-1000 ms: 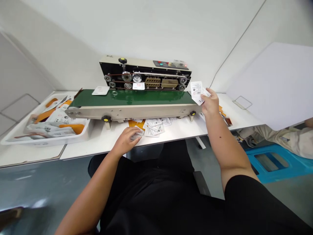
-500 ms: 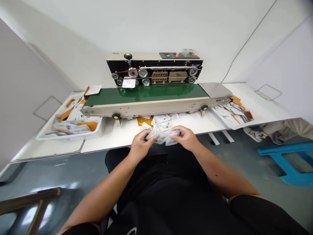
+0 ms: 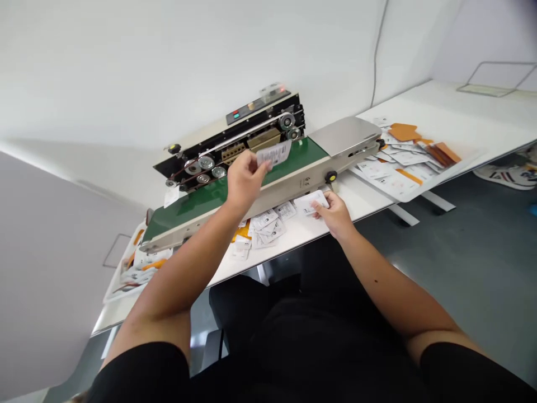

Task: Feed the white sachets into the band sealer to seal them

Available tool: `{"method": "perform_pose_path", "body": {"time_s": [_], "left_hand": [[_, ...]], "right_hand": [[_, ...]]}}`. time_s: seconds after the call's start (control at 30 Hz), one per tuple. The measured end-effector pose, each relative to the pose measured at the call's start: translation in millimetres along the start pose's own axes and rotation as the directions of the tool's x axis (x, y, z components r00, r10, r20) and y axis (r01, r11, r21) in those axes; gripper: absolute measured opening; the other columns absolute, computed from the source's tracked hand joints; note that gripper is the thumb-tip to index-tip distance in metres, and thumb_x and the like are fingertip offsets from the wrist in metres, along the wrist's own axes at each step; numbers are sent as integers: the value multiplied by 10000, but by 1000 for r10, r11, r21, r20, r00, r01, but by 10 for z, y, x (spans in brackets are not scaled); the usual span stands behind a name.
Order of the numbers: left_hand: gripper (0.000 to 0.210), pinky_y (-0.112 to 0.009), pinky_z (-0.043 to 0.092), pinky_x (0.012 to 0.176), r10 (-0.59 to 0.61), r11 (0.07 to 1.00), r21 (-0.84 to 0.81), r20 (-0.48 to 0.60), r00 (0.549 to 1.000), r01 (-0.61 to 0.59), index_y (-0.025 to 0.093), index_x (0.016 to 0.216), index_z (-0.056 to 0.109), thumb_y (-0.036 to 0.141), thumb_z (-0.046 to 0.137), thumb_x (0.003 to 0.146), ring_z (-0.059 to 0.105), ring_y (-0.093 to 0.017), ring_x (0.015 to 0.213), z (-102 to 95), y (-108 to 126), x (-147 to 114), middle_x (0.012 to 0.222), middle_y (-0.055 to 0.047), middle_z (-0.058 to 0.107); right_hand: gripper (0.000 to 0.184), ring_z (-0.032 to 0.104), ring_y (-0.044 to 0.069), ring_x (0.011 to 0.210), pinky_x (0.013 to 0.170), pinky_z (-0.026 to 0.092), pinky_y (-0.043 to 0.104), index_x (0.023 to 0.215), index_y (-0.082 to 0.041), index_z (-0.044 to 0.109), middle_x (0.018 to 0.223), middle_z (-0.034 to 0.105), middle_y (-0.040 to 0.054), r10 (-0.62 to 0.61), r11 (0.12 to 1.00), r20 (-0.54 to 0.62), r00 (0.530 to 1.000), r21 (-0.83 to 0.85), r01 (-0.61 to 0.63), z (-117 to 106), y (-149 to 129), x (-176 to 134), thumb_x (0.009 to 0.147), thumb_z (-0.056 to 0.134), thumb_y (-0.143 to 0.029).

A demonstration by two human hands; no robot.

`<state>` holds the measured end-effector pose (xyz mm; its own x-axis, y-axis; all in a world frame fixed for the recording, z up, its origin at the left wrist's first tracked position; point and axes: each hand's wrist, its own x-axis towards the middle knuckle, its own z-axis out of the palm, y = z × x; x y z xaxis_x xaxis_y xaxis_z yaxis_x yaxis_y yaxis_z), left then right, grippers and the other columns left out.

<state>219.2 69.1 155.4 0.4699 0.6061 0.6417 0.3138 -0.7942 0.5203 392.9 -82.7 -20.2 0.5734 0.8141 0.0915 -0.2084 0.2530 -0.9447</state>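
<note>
My left hand is closed on a small white printed sachet, raised over the green conveyor belt of a band sealing machine. Low at the table's front edge, my right hand pinches another white sachet between thumb and fingers. Between the hands and below the belt lies a loose pile of white sachets, with an orange sachet partly under it. One more white sachet sits at the machine's rollers on the left.
A white tray heaped with white and orange sachets stands on the right. At the belt's left end is a white bin of similar packets. A black knob juts from the conveyor's front side.
The view has turned rightward and tilted. My hands have parted: the left rose over the belt with one sachet, the right moved right with another. The sachet at the rollers has travelled left.
</note>
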Motion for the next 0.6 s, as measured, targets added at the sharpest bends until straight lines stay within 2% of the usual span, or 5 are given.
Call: {"method": "perform_pose_path", "body": {"time_s": [0.13,0.23,0.3,0.47,0.6], "left_hand": [[160,-389,534,929,250,945,191,102,963,-266,223,918,591,297,683,1026,666,-255,1069,641,54,779,978,-60,646],[123,-390,529,886,329,870,296,250,911,-395,225,919,612,234,620,1042,671,-275,1058,993,66,1086,1026,-89,645],[138,-389,530,870,328,836,337,327,886,-434,205,913,626,175,579,1039,684,-282,1044,1120,55,1172,1024,-105,646],[193,-411,548,893,249,809,422,384,889,-409,148,919,675,126,522,1035,718,-288,1005,1119,5,1194,963,-116,640],[185,-445,566,897,169,756,543,376,911,-365,138,1058,706,242,553,1060,720,-329,1051,878,153,1023,1043,-143,677]], "right_hand": [[426,655,132,632,612,571,270,906,-224,610,785,690,-30,5,999,97,995,-42,-1,-30,20,-16,793,847,-559],[363,678,164,702,694,592,307,879,-235,605,745,679,-35,-2,996,145,989,-93,16,-68,36,-26,826,821,-522],[333,680,180,733,713,597,324,871,-241,608,754,688,-31,-8,993,153,988,-119,26,-78,45,-27,829,816,-498],[199,734,220,927,810,622,354,1040,-248,754,1015,758,35,-145,967,119,982,-193,166,-67,25,-72,891,748,-380],[309,723,226,1157,1014,614,401,1183,-313,816,1237,747,56,-430,834,129,893,-321,448,-91,7,-174,992,586,-240]]}}
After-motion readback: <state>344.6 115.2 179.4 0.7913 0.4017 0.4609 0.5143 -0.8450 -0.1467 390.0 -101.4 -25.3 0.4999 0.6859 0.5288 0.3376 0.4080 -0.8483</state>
